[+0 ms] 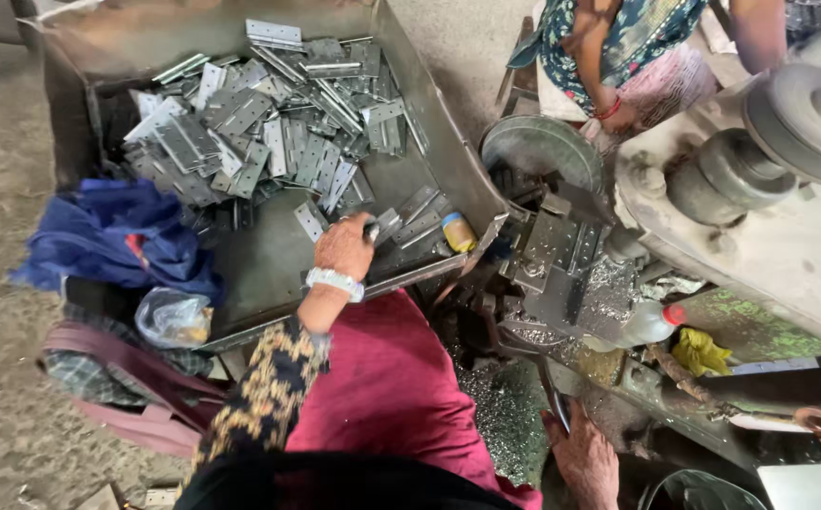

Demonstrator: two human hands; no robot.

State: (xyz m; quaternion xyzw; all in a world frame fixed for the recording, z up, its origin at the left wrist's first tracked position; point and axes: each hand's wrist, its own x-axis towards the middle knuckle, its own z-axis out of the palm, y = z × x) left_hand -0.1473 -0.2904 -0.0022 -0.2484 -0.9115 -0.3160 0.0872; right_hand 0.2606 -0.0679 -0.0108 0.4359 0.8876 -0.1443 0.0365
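On the far left a blue cloth [118, 236] lies over the edge of a big metal tray [269, 264]. A clear plastic bag [172, 316] sits just below it. The tray holds a heap of flat grey metal hinges [250, 132] with little holes.

The left hand [344, 247] reaches into the tray near its front edge. Its fingers [365, 229] are curled shut around one small hinge piece [373, 229], picked from the loose ones beside the heap. To do this well, I think the hand should take only one piece and hold it by the flat sides, because the edges may be sharp.

A small yellow jar [458, 232] lies in the tray corner. Next comes the grey machine [552, 255], with metal chips on it.

The right hand [585, 463] is low down, touching a dark lever [554, 401]. I cannot tell if its fingers are closed.

Far right, another person [618, 47] sits.
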